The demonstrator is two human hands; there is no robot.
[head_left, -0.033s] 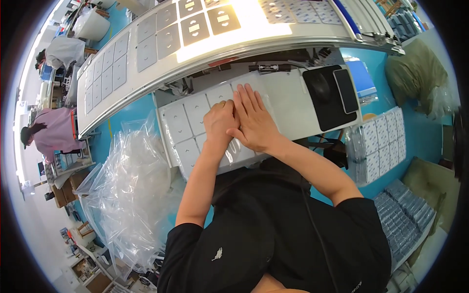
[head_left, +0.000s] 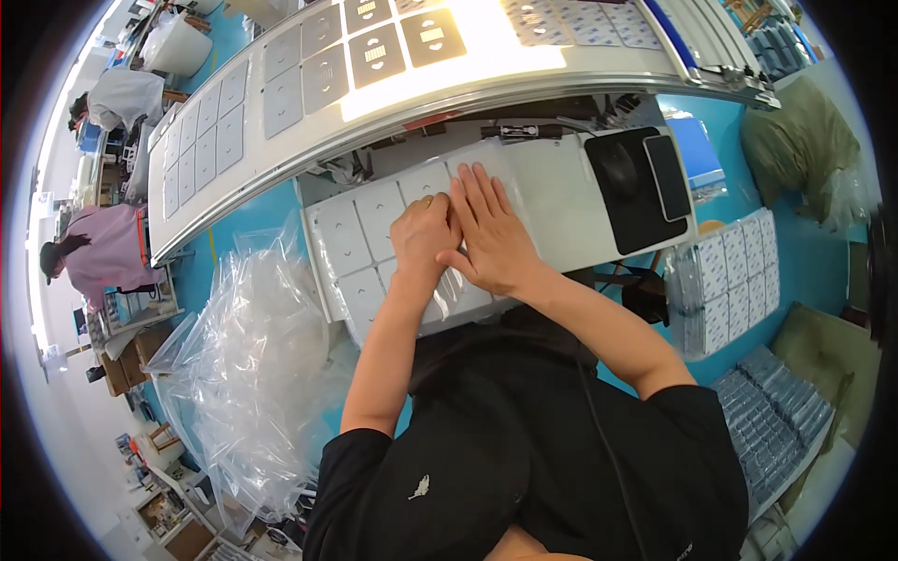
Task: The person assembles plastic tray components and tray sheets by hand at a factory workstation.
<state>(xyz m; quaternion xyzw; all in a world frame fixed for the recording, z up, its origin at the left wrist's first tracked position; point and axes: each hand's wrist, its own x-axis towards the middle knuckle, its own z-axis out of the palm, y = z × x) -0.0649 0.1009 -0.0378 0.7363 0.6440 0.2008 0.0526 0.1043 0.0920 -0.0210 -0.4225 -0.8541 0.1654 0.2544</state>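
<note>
White bench: both hands (head_left: 468,234) still flat on the sheet (head_left: 374,229)

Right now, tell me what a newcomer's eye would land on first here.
First, the two hands pressed side by side at the centre: the left hand curled and the right hand flat, fingers spread, on a clear-wrapped sheet of grey square panels on the white worktable. Next, the brightly lit conveyor arcing across the top, carrying more panels. To the left lies a big heap of clear plastic bags.
</note>
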